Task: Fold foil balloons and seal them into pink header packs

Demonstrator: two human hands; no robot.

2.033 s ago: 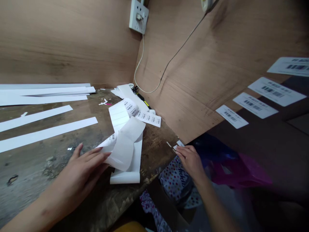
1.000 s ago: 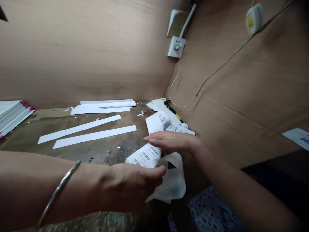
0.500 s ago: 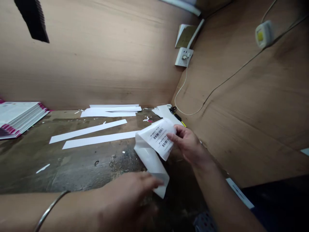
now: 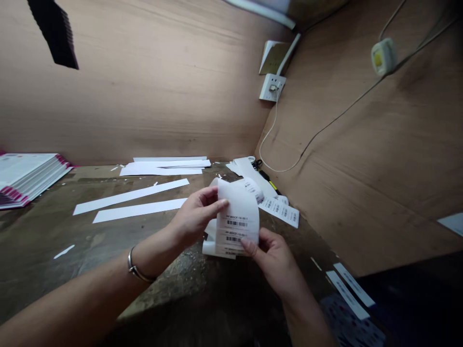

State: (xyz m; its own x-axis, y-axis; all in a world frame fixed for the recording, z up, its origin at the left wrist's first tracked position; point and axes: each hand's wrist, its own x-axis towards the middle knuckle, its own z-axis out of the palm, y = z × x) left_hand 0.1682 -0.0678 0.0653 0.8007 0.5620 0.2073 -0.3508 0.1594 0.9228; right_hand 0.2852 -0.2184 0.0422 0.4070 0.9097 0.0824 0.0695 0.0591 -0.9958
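Observation:
A curled strip of white barcode labels (image 4: 237, 207) is held up between my two hands, above the dark worktop (image 4: 119, 260). My left hand (image 4: 200, 209), with a metal bracelet at the wrist, pinches the strip's upper left edge between thumb and fingers. Lower down, my right hand (image 4: 271, 255) grips the right side near the printed barcodes. Part of the strip folds back behind and below. More barcode labels (image 4: 280, 210) lie on the worktop just past my right hand.
Long white paper strips (image 4: 141, 209) lie to the left, with a flat pile of paper (image 4: 166, 166) by the back wall. A booklet stack (image 4: 34, 176) sits far left. Scissors (image 4: 257, 165) and a yellow-black cutter (image 4: 269, 180) lie near the corner. A cable (image 4: 277, 115) hangs from a socket (image 4: 272, 87).
My left hand has moved up and taken hold of the label strip. My right hand has lowered slightly, and the strip is turned more upright. Labels behind it have come into view.

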